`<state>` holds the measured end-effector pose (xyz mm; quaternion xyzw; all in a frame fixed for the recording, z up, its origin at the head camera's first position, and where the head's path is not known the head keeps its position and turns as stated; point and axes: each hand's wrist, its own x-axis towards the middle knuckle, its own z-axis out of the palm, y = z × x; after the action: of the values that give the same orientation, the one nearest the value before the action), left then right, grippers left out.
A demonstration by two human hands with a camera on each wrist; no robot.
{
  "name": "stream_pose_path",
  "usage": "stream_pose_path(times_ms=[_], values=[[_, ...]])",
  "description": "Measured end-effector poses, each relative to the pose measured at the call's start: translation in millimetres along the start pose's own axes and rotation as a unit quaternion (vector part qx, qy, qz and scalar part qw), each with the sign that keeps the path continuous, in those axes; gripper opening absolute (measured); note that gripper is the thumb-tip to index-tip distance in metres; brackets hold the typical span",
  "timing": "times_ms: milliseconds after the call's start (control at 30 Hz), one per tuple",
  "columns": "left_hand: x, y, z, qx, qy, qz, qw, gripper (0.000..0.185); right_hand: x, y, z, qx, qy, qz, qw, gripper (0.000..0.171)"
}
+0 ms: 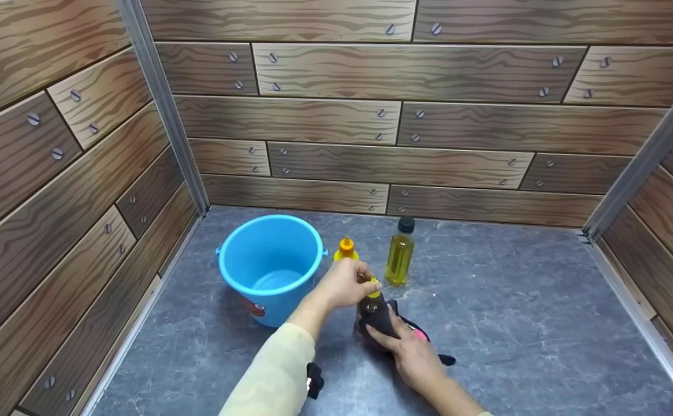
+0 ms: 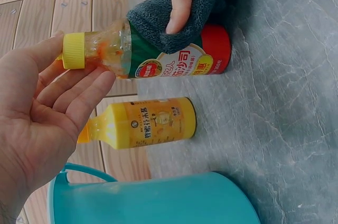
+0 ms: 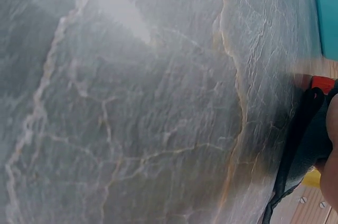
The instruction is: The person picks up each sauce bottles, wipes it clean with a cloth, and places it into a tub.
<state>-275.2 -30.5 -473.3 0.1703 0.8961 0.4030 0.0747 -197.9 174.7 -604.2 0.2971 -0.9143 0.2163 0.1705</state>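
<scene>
A sauce bottle point(image 2: 127, 49) with a yellow cap point(image 2: 74, 50), a green label and a red base stands on the grey surface. My left hand point(image 1: 342, 284) pinches its cap between thumb and fingers. Lower down, my right hand point(image 1: 417, 353) presses a dark towel-like cloth point(image 2: 169, 10) round the bottle's side, covering part of the label. In the right wrist view, the cloth point(image 3: 311, 139) and a black strap point(image 3: 288, 166) show at the right edge. Behind the left hand is a yellow squeeze bottle point(image 2: 153, 122) with an orange cap, partly hidden in the head view.
A blue bucket point(image 1: 272, 300) stands close on the left, its handle lug beside the squeeze bottle. Just behind the hands rises an oil bottle point(image 1: 400, 254) with a dark cap. Wood-patterned walls point(image 1: 336, 121) enclose the grey marbled surface point(image 1: 532, 323) at the back and sides.
</scene>
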Motion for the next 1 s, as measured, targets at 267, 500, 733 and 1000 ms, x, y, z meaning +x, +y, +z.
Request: stream_pose_path(times_ms=[267,500,733,1000], values=[[-0.9,0.0,-0.1,0.002,0.005,0.003,1.0,0.014,-1.4,0.5,0.7,-0.006,-0.006,-0.003,1.0,0.068],[-0.8,0.3,0.0,-0.005,0.0,-0.001,1.0,0.015,-1.7,-0.4,1.0,-0.015,-0.011,0.006,1.0,0.066],[-1.1,0.7,-0.5,-0.009,-0.005,-0.011,0.9999,0.014,-2.2,-2.2,1.7,-0.039,-0.02,0.017,0.999,0.064],[-0.6,0.5,-0.3,-0.007,-0.002,-0.012,0.9999,0.014,-1.2,-5.0,-0.2,-0.056,-0.052,0.037,0.996,0.064]])
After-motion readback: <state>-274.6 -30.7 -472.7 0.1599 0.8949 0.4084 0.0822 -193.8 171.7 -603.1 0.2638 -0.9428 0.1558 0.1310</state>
